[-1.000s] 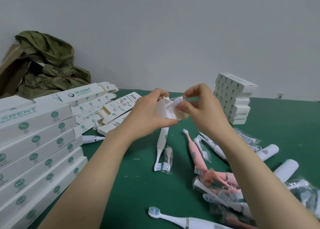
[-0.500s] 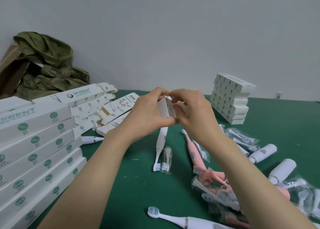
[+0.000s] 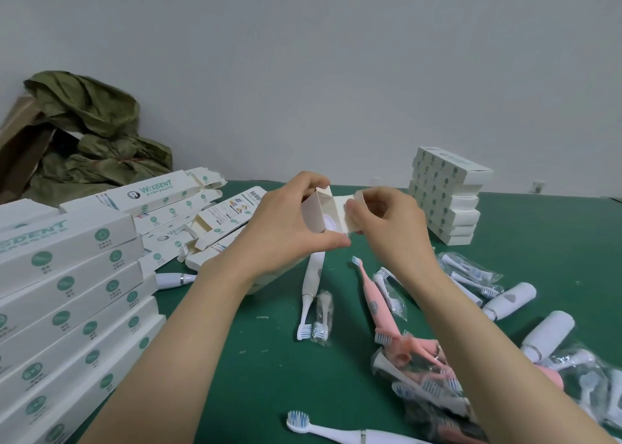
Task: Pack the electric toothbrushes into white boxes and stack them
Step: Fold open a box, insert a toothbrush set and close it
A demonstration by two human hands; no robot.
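- "wisdent" in green on a white box [image 3: 148,193] at far left
- "...sdent" cut off on the near-left stack's top box [image 3: 64,235]
- other print too small to read

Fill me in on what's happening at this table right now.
Mid-packing. A person's left hand grips a white box near its open end while the right hand pinches the end flap, not yet tucked. A tall box stack stands at left, a smaller stack far right; loose toothbrushes lie on the green table.
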